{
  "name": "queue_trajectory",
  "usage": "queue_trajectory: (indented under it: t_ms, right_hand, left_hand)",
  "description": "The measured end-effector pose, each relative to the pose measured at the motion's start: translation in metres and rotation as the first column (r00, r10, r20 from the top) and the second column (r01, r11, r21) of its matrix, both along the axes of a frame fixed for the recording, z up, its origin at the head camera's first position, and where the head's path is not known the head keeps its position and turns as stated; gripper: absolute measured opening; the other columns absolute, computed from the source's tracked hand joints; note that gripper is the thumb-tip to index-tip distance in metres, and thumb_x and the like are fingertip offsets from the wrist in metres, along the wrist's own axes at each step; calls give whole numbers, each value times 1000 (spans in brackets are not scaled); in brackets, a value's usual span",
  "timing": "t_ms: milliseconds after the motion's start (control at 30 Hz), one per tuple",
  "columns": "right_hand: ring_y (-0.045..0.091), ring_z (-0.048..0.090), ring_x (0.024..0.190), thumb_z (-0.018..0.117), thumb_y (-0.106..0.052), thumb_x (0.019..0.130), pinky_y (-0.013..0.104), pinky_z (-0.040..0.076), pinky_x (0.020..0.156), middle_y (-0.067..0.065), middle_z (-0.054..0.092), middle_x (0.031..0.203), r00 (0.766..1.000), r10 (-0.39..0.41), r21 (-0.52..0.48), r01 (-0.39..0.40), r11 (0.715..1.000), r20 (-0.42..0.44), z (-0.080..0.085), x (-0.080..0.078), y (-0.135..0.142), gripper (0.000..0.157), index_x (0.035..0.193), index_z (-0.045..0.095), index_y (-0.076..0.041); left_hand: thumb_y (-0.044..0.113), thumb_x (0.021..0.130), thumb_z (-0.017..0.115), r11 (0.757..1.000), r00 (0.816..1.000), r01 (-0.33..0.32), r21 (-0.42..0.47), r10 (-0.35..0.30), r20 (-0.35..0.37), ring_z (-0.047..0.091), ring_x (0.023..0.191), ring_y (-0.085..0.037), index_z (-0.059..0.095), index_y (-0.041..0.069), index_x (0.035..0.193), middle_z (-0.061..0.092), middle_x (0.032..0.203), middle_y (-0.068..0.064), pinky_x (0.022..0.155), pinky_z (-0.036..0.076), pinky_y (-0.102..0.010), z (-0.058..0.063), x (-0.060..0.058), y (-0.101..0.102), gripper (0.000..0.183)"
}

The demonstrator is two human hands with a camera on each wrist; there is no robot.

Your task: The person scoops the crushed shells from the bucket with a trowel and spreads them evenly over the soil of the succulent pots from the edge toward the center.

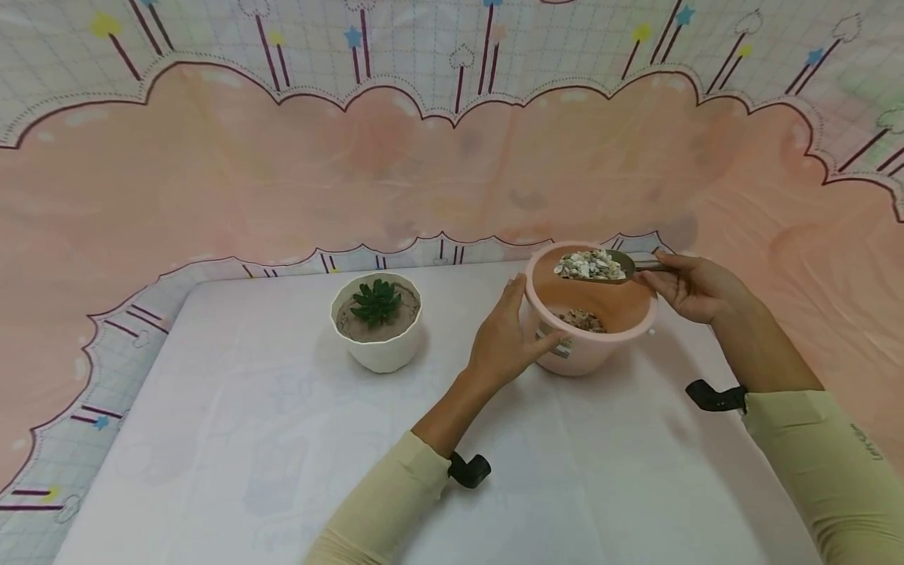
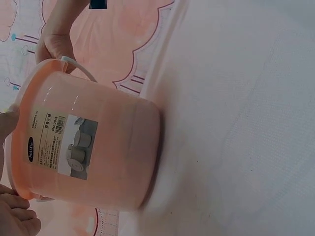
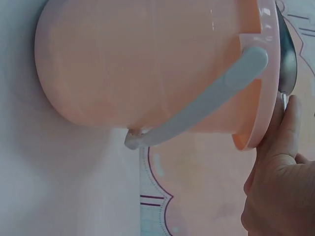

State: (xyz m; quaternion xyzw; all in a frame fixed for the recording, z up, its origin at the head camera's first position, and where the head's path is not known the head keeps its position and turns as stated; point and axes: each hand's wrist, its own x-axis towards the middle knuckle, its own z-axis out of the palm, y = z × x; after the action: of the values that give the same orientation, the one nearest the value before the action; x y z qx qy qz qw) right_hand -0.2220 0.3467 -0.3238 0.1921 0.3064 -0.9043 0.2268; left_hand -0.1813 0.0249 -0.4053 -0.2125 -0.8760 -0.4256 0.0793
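A pink plastic bucket (image 1: 589, 353) stands at the right of the table, with some pale gravel (image 1: 583, 319) at its bottom. My left hand (image 1: 503, 333) holds its left side, thumb across the front of the rim and fingers at the far side. Over the mouth of the bucket hangs a metal scoop (image 1: 623, 264) heaped with light stone chips (image 1: 588, 265). My right hand (image 1: 695, 289) pinches the scoop's handle just beyond the right rim. From the right wrist, the scoop's dark bowl (image 3: 288, 54) shows along the rim.
To the left of the bucket stands a white pot (image 1: 384, 357) with a small green succulent (image 1: 377, 302) in soil. The bucket's white carrying handle (image 3: 206, 103) hangs down its side. Behind the white-covered table (image 1: 282, 439) hangs a patterned cloth (image 1: 353, 180).
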Motion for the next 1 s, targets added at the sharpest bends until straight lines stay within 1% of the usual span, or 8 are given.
queue_trajectory:
  t_ms: [100, 233, 333, 433, 600, 800, 900, 1000]
  right_hand:
    - [46, 74, 93, 49, -11, 111, 32, 57, 94, 36, 68, 102, 1000, -3, 5, 3, 1000, 0, 2, -1, -3, 26, 104, 68, 6]
    - [46, 75, 93, 50, -11, 111, 31, 57, 95, 37, 68, 102, 1000, -12, 14, 12, 1000, -4, 5, -2, -7, 25, 106, 68, 5]
    - [46, 74, 93, 51, -11, 111, 31, 56, 96, 37, 68, 102, 1000, -17, 11, 17, 1000, 5, 7, -4, -11, 21, 108, 66, 4]
    - [46, 74, 93, 53, -10, 110, 31, 56, 96, 37, 68, 102, 1000, -18, 16, 17, 1000, 15, 10, -7, -16, 20, 107, 67, 4]
    - [46, 75, 91, 52, -9, 110, 31, 56, 95, 37, 69, 100, 1000, -20, 26, 19, 999, 11, 16, -12, -25, 24, 101, 67, 8]
    - [47, 75, 90, 49, -8, 111, 34, 58, 92, 35, 71, 100, 1000, -14, 9, 14, 1000, -9, 22, -15, -41, 26, 102, 68, 8]
    - [46, 75, 90, 48, -9, 111, 35, 60, 89, 35, 71, 99, 1000, 9, 8, -8, 1000, -26, 25, -16, -51, 28, 102, 68, 8]
    - [45, 76, 90, 49, -9, 112, 36, 60, 88, 35, 71, 99, 999, 27, 1, -27, 1000, -32, 26, -18, -63, 30, 101, 70, 10]
  left_hand:
    - [47, 87, 87, 1000, 1000, 7, 8, -7, 8, 30, 155, -29, 25, 3, 166, 31, 169, -14, 116, 40, -51, 0, 0, 0, 109]
    - [48, 89, 85, 999, 999, 12, 46, -14, 41, 27, 156, -28, 25, 5, 167, 29, 170, -13, 119, 36, -51, 1, 0, -3, 107]
    - [49, 91, 81, 996, 997, 3, 90, -10, 81, 24, 157, -26, 26, 7, 167, 28, 171, -10, 121, 32, -51, 4, 0, -7, 103]
    - [47, 93, 79, 993, 996, -17, 117, 8, 83, 24, 158, -25, 27, 6, 167, 28, 171, -10, 122, 30, -50, 7, 0, -12, 99]
    - [38, 96, 77, 989, 997, -58, 137, 52, 51, 26, 157, -27, 29, 2, 165, 30, 170, -13, 123, 30, -49, 14, 0, -24, 91]
    - [34, 97, 77, 982, 995, -100, 163, 101, 1, 28, 156, -28, 32, 3, 164, 33, 169, -14, 122, 32, -51, 20, 5, -40, 87]
    - [33, 97, 78, 976, 991, -120, 183, 129, -39, 29, 156, -29, 33, 2, 163, 35, 167, -15, 122, 32, -50, 23, 7, -48, 86]
    - [31, 96, 80, 968, 982, -147, 202, 167, -87, 29, 156, -31, 34, 2, 163, 37, 166, -16, 122, 31, -49, 26, 9, -57, 86]
